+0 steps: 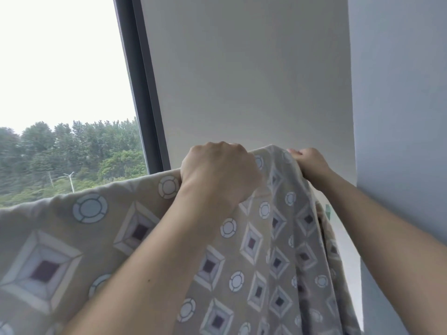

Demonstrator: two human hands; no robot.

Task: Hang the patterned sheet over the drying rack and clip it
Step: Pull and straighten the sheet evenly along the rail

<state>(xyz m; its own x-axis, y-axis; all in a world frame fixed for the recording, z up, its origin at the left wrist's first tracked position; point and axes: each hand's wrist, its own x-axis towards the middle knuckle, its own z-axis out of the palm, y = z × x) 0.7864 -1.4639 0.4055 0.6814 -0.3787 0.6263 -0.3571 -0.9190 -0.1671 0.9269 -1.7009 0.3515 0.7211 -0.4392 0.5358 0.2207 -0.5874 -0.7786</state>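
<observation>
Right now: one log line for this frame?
left hand: grips sheet top edge | right hand: grips sheet | rack, clip: unseen

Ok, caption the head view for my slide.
Both hands, left and right, grip the patterned sheet's top edge beside a window.

No text, label, brand, number or sign can be read anywhere in view. The patterned sheet (135, 238) is printed only with diamonds and rings, with no lettering among them, and nothing is written on the wall (242, 81) or the window frame (135, 68).
</observation>
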